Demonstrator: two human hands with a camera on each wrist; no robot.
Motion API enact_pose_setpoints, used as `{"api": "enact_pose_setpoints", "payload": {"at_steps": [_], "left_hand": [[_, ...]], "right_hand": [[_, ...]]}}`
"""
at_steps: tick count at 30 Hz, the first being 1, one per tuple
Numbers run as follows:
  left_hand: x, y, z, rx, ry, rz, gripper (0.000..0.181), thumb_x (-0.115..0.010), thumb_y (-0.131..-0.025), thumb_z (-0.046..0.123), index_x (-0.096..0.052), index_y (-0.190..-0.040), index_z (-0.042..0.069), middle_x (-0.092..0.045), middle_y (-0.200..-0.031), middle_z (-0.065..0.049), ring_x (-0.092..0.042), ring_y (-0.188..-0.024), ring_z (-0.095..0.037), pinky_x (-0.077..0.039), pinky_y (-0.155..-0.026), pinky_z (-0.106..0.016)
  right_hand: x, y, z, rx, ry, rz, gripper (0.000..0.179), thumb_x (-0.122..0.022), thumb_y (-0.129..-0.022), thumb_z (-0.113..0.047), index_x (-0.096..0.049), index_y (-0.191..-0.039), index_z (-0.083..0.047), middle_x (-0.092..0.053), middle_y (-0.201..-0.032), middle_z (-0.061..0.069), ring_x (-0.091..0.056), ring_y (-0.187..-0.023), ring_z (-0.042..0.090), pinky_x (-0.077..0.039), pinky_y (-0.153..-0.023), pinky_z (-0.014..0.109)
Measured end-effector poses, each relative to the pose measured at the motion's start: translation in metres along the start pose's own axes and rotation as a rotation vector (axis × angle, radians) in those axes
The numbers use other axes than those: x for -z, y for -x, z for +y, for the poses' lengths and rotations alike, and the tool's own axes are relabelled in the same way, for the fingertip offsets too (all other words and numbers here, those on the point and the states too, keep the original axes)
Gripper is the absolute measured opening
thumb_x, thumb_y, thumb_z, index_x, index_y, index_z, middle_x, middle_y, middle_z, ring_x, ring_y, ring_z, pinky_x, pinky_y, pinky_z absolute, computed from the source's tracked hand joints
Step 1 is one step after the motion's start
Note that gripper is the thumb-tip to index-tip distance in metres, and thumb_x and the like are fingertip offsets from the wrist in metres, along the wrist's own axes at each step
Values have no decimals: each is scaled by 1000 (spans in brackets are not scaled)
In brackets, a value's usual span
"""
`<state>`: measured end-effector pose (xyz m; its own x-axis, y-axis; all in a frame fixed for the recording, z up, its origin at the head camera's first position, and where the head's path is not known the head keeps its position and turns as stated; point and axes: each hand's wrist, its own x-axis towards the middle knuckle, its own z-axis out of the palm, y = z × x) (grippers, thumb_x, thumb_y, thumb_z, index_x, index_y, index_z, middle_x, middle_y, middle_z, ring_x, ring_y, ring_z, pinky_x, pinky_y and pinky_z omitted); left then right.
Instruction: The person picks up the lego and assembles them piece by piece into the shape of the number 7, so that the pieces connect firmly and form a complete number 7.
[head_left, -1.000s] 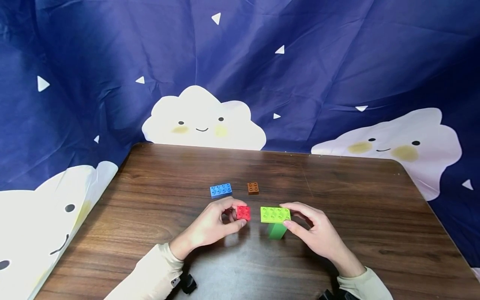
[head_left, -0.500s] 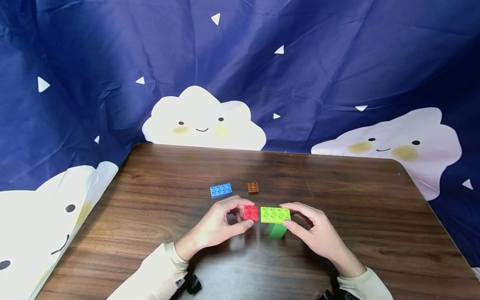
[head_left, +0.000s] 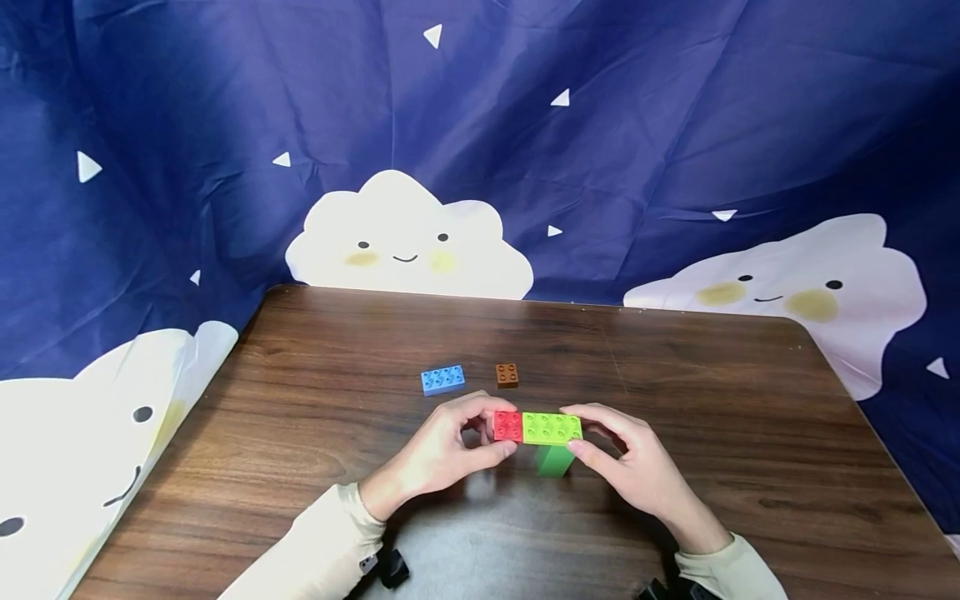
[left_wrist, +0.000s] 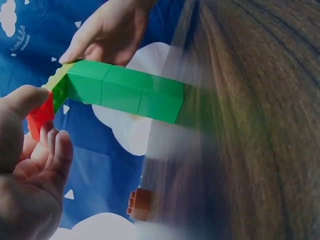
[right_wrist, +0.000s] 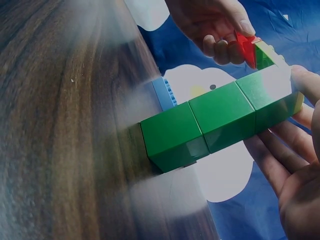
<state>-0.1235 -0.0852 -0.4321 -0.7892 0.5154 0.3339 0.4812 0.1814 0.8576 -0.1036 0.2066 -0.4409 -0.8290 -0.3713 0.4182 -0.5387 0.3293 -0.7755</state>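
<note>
A tower of three green building bricks (left_wrist: 122, 91) stands upright on the table, topped by a longer lime-green brick (head_left: 552, 428) that overhangs to the left. My right hand (head_left: 633, 458) pinches the lime brick at its right end between thumb and fingers. In my left hand (head_left: 448, 443), thumb and fingers pinch a small red brick (head_left: 507, 426) by its near and far sides. The red brick sits level with the lime brick, right against its left end. Beneath the red brick there is open air, as the left wrist view shows.
Behind the hands, a blue brick (head_left: 443, 380) and a small brown brick (head_left: 507, 376) lie on the wooden table (head_left: 712, 400). A dark blue cloth (head_left: 480, 108) with cloud faces hangs along the table's far side.
My left hand has moved right with the red brick, closing the gap to the lime brick's left end. The right hand, the tower and the loose bricks have stayed put.
</note>
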Motion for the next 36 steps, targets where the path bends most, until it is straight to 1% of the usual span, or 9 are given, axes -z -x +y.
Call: {"api": "enact_pose_setpoints", "payload": {"at_steps": [2, 4, 10, 18, 24, 31, 36], "left_hand": [[-2, 0, 0, 15, 13, 4, 33, -84, -92, 8, -75, -123, 9, -69, -96, -3, -61, -85, -4, -59, -75, -32], [-3, -1, 0, 32, 23, 8, 33, -85, -91, 8, -75, -123, 9, -68, -95, -2, -59, -84, -4, -58, -72, -31], [-6, -1, -3, 42, 44, 20, 33, -86, -90, 7, -76, -121, 11, -64, -90, -2, -56, -78, -2, -50, -65, -21], [-9, -3, -4, 54, 72, 28, 30, -86, -91, 10, -76, -119, 14, -62, -91, -1, -53, -73, -2, -45, -62, -18], [-12, -4, -4, 63, 64, 41, 31, -87, -90, 9, -76, -118, 13, -62, -91, 0, -50, -73, -2, -42, -63, -16], [-17, -5, -7, 32, 71, 65, 31, -88, -89, 8, -75, -117, 11, -65, -93, -4, -51, -75, -3, -44, -63, -17], [-18, -5, -9, 22, 89, 85, 30, -89, -88, 8, -77, -116, 10, -67, -92, -5, -51, -73, -3, -44, -61, -17]], "right_hand": [[0, 0, 0, 4, -3, -1, 36, -78, -98, -3, -72, -133, -7, -75, -123, 2, -72, -102, 13, -58, -89, 17], [0, 0, 1, 11, -8, -2, 36, -78, -98, -3, -72, -133, -7, -75, -123, 2, -72, -102, 13, -58, -89, 17], [0, 0, 1, 25, -22, 1, 35, -78, -99, -7, -71, -133, -6, -75, -123, 1, -72, -102, 15, -58, -89, 16], [-1, -1, 1, 44, -24, 2, 34, -77, -100, -8, -71, -133, -5, -75, -123, 2, -72, -102, 15, -58, -90, 16], [-1, -1, 0, 53, -24, 7, 36, -77, -98, -1, -71, -133, -5, -75, -124, 2, -71, -103, 12, -58, -91, 17], [-2, -1, -1, 78, -19, 11, 42, -77, -92, 9, -71, -132, -3, -75, -125, 4, -70, -105, 7, -57, -91, 16], [-2, -2, -2, 79, -20, 0, 45, -76, -91, 13, -71, -132, -3, -75, -125, 7, -69, -107, 3, -57, -92, 16]]}}
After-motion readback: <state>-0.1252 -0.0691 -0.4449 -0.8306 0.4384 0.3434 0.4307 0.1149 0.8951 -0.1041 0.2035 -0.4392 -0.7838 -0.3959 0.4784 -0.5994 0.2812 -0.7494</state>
